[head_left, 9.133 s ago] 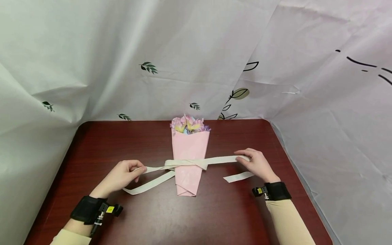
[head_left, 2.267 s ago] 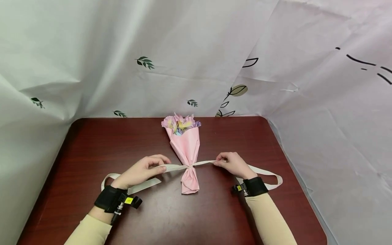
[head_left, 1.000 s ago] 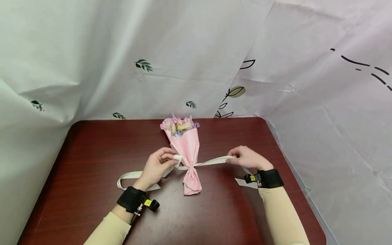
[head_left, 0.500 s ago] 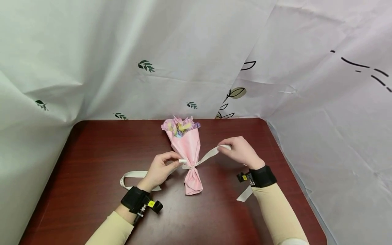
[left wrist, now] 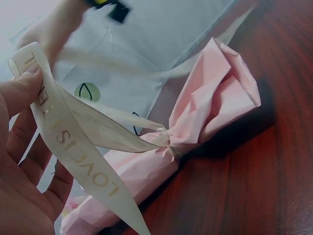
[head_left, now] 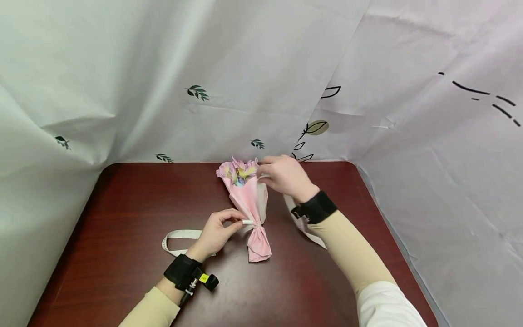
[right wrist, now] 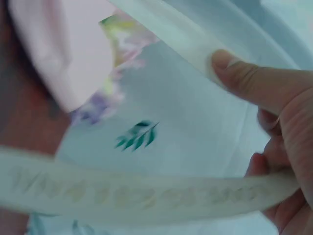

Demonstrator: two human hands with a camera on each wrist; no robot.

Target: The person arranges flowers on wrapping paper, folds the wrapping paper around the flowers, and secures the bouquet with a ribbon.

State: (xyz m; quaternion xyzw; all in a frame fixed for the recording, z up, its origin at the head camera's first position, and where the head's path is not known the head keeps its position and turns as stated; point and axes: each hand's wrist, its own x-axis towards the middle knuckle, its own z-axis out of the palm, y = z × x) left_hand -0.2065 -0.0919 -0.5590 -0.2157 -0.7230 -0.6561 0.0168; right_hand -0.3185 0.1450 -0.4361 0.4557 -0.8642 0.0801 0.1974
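A bouquet (head_left: pixel 244 196) in pink wrapping paper lies on the table, its pink and yellow flowers (head_left: pixel 239 171) at the far end. Cream ribbon (left wrist: pixel 73 147) with gold lettering is tied round its narrow lower part, pinching the paper in. My left hand (head_left: pixel 216 234) pinches a folded loop of the ribbon between thumb and fingers, just left of the knot (left wrist: pixel 167 139). Raised over the right side of the flowers, my right hand (head_left: pixel 286 178) holds the other length of ribbon (right wrist: pixel 183 41) under its thumb; its tail (right wrist: pixel 122 193) hangs across the right wrist view.
The dark red wooden table (head_left: pixel 143 195) has rounded back corners. A curled ribbon tail (head_left: pixel 167 240) lies left of the bouquet. Behind and beside the table hangs a pale curtain (head_left: pixel 245 91) printed with leaves.
Earlier the hands pulled the ribbon tight, cinching the paper. Since then my left hand has formed a loop beside the knot, and my right hand has swung up and left over the bouquet with its ribbon.
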